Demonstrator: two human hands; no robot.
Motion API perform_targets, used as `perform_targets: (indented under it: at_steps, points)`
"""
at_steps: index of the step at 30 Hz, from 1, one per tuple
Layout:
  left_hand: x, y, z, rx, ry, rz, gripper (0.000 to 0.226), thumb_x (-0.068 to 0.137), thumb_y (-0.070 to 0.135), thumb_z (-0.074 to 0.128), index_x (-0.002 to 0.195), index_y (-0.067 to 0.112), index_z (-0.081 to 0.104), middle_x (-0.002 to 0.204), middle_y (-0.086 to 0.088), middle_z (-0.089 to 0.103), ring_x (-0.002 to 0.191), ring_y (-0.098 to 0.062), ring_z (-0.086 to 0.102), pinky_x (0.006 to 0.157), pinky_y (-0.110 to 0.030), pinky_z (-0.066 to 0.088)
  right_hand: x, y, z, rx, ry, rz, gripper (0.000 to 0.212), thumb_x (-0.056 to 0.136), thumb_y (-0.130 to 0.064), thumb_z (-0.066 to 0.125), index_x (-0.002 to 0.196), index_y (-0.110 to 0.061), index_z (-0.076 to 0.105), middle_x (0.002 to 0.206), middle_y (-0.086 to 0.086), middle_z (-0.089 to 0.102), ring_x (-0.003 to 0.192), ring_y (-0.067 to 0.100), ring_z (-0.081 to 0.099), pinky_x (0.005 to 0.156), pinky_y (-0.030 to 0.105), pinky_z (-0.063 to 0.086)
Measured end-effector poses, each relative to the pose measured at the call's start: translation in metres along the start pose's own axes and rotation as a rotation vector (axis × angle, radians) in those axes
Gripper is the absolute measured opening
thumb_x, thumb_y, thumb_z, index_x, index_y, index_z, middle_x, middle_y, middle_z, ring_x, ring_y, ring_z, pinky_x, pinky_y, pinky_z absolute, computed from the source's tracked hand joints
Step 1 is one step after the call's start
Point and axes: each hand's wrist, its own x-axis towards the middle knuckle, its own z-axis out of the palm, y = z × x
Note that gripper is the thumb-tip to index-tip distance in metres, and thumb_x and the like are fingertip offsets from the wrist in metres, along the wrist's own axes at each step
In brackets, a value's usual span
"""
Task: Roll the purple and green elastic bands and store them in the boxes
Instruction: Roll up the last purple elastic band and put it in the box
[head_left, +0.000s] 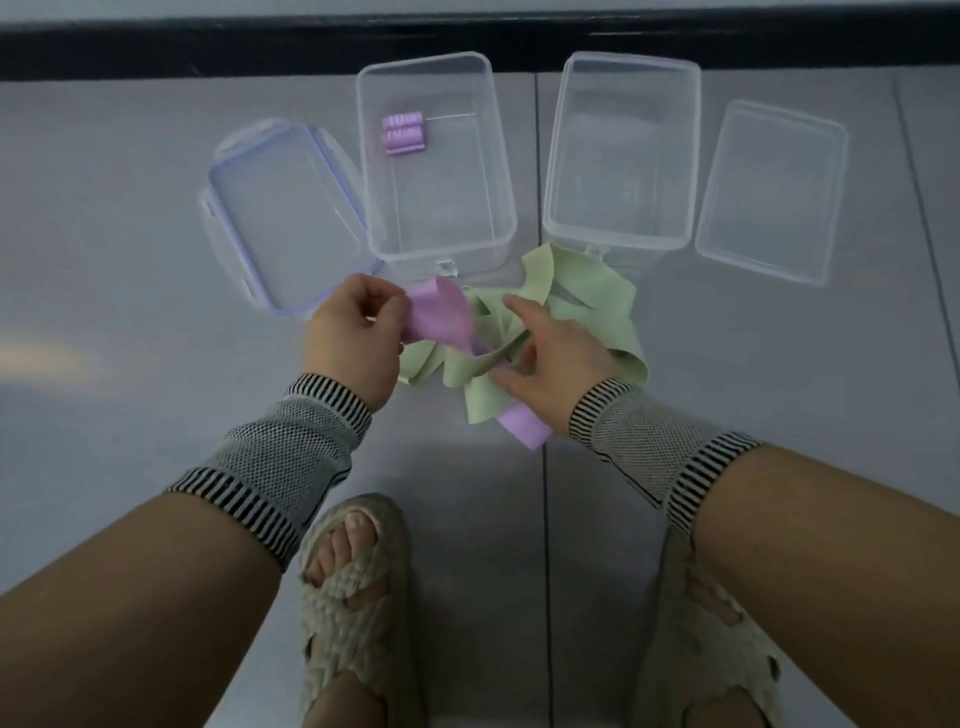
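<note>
Two clear boxes stand on the floor, the left box (436, 161) and the right box (621, 156), each with its lid beside it: one lid (280, 213) at far left, one lid (771, 192) at far right; the left box holds two purple rolls (402, 135), the right box nothing. Just before the boxes lies a tangle of green bands (576, 312), their number hard to count, with one purple band (441, 312) threaded through; the left hand (358, 338) pinches this band's end with curled fingers, the right hand (550, 358), fingers spread and loosely bent, presses into the tangle, its grasp unclear. The step looks like freeing the third purple band; next it needs pulling clear, then rolling.
</note>
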Motion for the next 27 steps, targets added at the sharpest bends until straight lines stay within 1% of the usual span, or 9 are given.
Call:
perform_targets:
  at_steps: [2,5,7,10,12,17,22,25,27]
  points:
    - [-0.001,0.012,0.003,-0.077,-0.006,0.032,0.013,0.08,0.018,0.057,0.07,0.026,0.055,0.064,0.001,0.057,0.059,-0.018,0.055,0.068,-0.04,0.054,0.004,-0.009,0.003,-0.036,-0.078,-0.021,0.054,0.085,-0.036,0.061,0.135,-0.028,0.042,0.084,-0.01,0.058,0.09,0.018,0.059,0.079,0.031,0.049]
    - [-0.006,0.038,0.007,-0.152,0.017,0.123,0.019,0.087,0.01,0.054,0.073,0.022,0.053,0.066,0.001,0.055,0.059,-0.014,0.052,0.057,-0.025,0.049,0.007,-0.009,0.002,-0.182,-0.066,0.046,0.018,0.09,-0.03,0.052,0.1,-0.017,0.059,0.082,0.0,0.056,0.09,0.025,0.061,0.069,0.028,0.041]
    - [-0.006,0.052,0.005,-0.155,0.09,0.2,0.019,0.088,0.011,0.052,0.073,0.023,0.052,0.069,0.002,0.055,0.06,-0.013,0.052,0.055,-0.023,0.048,0.004,0.002,-0.013,-0.177,0.124,0.146,0.015,0.089,-0.025,0.05,0.087,-0.012,0.058,0.082,0.01,0.059,0.09,0.033,0.059,0.066,0.028,0.034]
    - [0.001,0.058,0.001,-0.139,0.211,0.239,0.014,0.087,0.017,0.051,0.076,0.025,0.053,0.077,0.002,0.059,0.074,-0.022,0.06,0.069,-0.038,0.054,-0.002,0.03,-0.054,-0.14,0.488,0.272,0.019,0.087,-0.02,0.051,0.096,-0.007,0.063,0.095,0.018,0.065,0.094,0.038,0.057,0.068,0.032,0.035]
    - [0.005,0.048,0.004,-0.159,0.228,0.153,0.013,0.086,0.017,0.051,0.076,0.026,0.053,0.076,0.003,0.059,0.076,-0.024,0.061,0.072,-0.044,0.054,-0.009,0.05,-0.073,-0.144,0.579,0.371,0.023,0.086,-0.021,0.051,0.102,-0.009,0.063,0.099,0.017,0.065,0.098,0.037,0.056,0.074,0.034,0.041]
    - [0.0,0.009,0.021,-0.014,0.019,-0.088,0.013,0.085,0.015,0.053,0.078,0.026,0.056,0.08,-0.004,0.063,0.08,-0.027,0.062,0.08,-0.044,0.054,-0.03,0.055,-0.043,-0.114,0.233,0.262,0.045,0.086,-0.019,0.054,0.132,-0.018,0.052,0.112,0.015,0.059,0.105,0.034,0.055,0.09,0.038,0.043]
    - [-0.004,-0.015,0.02,0.148,-0.042,-0.157,0.023,0.086,0.002,0.047,0.1,0.016,0.058,0.094,-0.008,0.062,0.07,-0.02,0.055,0.058,-0.023,0.044,-0.023,0.037,-0.013,-0.105,0.326,-0.036,0.025,0.085,-0.011,0.058,0.108,-0.007,0.067,0.106,0.014,0.057,0.101,0.032,0.053,0.085,0.032,0.041]
    - [0.002,-0.031,0.018,0.444,-0.078,-0.272,0.036,0.085,0.012,0.053,0.12,0.02,0.055,0.131,-0.01,0.047,0.095,-0.025,0.054,0.078,-0.032,0.048,-0.01,0.036,-0.011,-0.095,0.293,-0.041,0.029,0.089,-0.012,0.053,0.115,-0.009,0.063,0.118,0.01,0.057,0.109,0.026,0.052,0.091,0.03,0.039]
    - [0.003,-0.035,0.022,0.601,-0.043,-0.151,0.043,0.083,0.019,0.059,0.126,0.023,0.053,0.14,-0.01,0.036,0.118,-0.032,0.045,0.1,-0.037,0.039,-0.005,0.04,-0.009,-0.11,0.275,-0.024,0.035,0.088,-0.013,0.052,0.123,-0.013,0.058,0.127,0.008,0.054,0.114,0.025,0.051,0.096,0.032,0.039]
